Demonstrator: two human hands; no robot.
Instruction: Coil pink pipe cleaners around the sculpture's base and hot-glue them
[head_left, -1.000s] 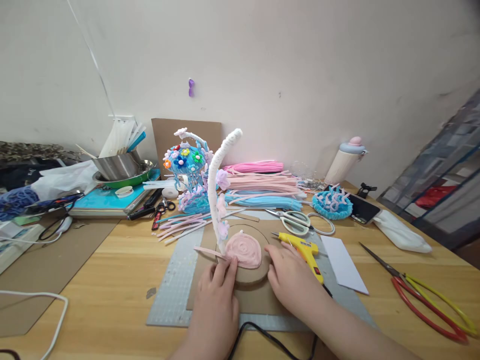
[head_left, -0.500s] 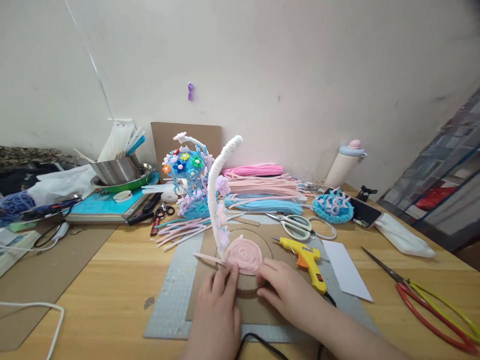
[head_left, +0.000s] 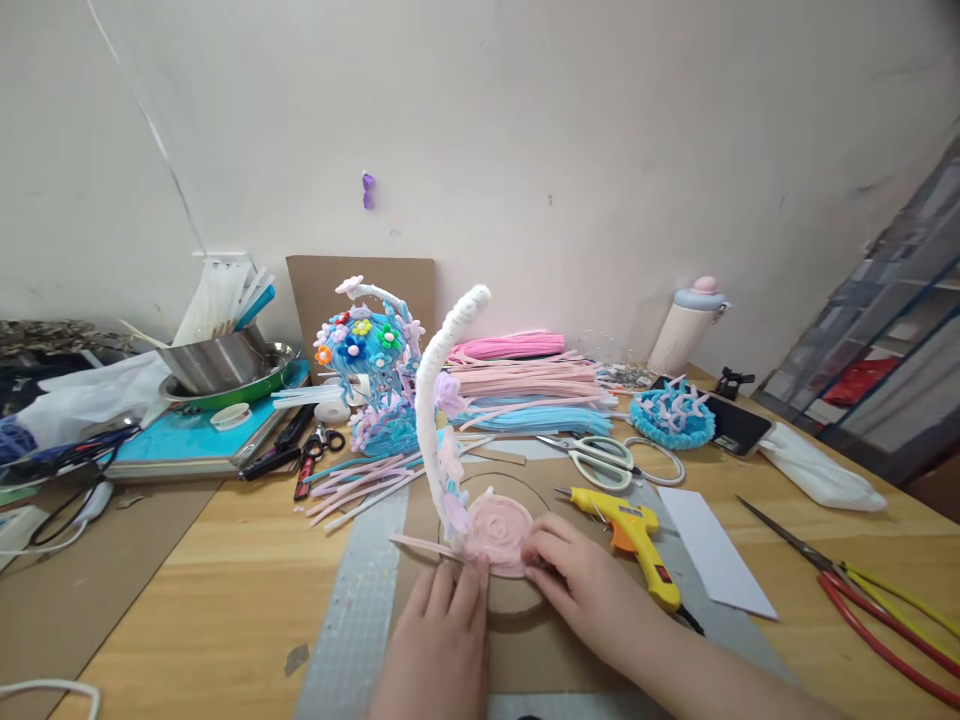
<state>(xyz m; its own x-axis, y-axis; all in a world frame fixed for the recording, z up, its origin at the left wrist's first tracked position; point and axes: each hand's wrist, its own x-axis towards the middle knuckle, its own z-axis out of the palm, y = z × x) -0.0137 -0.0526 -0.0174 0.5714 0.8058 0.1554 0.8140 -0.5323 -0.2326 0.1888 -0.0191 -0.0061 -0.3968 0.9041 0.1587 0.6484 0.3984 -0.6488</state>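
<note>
Left hand (head_left: 442, 640): fingers close together, tips lowered onto the near-left edge of the coil (head_left: 499, 530); thumb hidden, so whether they pinch cannot be told. Right hand (head_left: 574, 575): fingers bent, thumb and forefinger drawn close at the coil's near-right edge; whether anything sits between them cannot be told.

Coil: pink, round, lying flat on the cardboard (head_left: 517, 655), between the two hands. No clear long axis; its loose strip (head_left: 420, 546) runs out to the left, nearly level, tip pointing left and slightly away from the wearer.

Stem (head_left: 426, 400): white, thick, at the coil's left edge; long axis upright, bowed left, upper end leaning right. Flowers (head_left: 448, 396), lilac and pink, line its right side.

Mat (head_left: 349, 600): grey, beneath the cardboard. Glue gun (head_left: 637, 535): yellow, right of the coil, nozzle pointing left. Card (head_left: 712, 550): white, farther right. Scissors (head_left: 604, 462): pale handles, beyond the coil to the right. Shears (head_left: 840, 575): red and yellow handles, well right of the coil.

Bundles (head_left: 525, 380): pink and blue, behind the coil. Ornament (head_left: 367, 345): blue, flowered, behind and left. Bowl (head_left: 214, 362): steel, far left.
</note>
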